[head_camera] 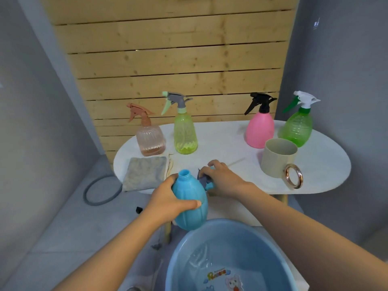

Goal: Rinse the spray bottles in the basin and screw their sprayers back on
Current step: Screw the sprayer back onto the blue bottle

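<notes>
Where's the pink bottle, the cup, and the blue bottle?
pink spray bottle point(260, 131), head view, on its body.
beige cup point(277, 159), head view, on its side wall.
blue bottle point(189, 206), head view, on its ribbed body.

A sky-blue ribbed bottle point(190, 203) sits nearest, above a pale blue basin point(182, 259) with a cartoon print; far left, a ribbed peach bottle point(150, 140) beside a yellow-green one point(185, 134) — grey sprayer, mint trigger; far right, a pink bottle point(260, 131) topped black and a green bottle point(297, 129) topped white; a beige mug point(278, 157) with a rose-gold handle; a speckled grey cloth point(143, 172) on the white table point(222, 141).
</notes>
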Action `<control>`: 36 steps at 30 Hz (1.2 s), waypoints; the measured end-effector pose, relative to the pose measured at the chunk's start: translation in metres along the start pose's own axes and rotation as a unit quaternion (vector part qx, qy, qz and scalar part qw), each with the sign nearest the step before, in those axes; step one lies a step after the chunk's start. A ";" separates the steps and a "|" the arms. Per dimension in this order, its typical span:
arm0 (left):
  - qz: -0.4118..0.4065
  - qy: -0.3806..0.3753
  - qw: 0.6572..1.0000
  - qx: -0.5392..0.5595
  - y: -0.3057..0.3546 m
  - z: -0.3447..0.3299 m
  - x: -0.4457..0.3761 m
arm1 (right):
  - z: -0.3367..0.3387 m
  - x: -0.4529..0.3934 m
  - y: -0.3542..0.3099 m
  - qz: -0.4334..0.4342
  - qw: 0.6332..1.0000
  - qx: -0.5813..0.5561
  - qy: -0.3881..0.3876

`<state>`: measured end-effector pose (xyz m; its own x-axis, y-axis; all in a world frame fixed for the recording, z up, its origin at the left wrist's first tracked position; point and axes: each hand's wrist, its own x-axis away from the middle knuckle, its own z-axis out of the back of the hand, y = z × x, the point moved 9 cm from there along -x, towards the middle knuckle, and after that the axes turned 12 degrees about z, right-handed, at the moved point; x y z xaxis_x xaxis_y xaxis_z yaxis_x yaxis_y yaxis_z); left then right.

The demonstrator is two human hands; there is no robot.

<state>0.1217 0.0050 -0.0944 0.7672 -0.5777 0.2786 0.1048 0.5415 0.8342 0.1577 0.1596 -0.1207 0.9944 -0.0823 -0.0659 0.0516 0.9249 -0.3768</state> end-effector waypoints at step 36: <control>-0.049 -0.015 0.997 -0.063 0.003 -0.040 0.008 | 0.156 0.086 -0.041 0.025 0.519 -0.767 0.376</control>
<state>0.1539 0.0264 -0.1086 0.7307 -0.6484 0.2134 0.2590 0.5526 0.7922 0.2555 0.1726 0.0333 0.6437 -0.7283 -0.2351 -0.6804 -0.4040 -0.6114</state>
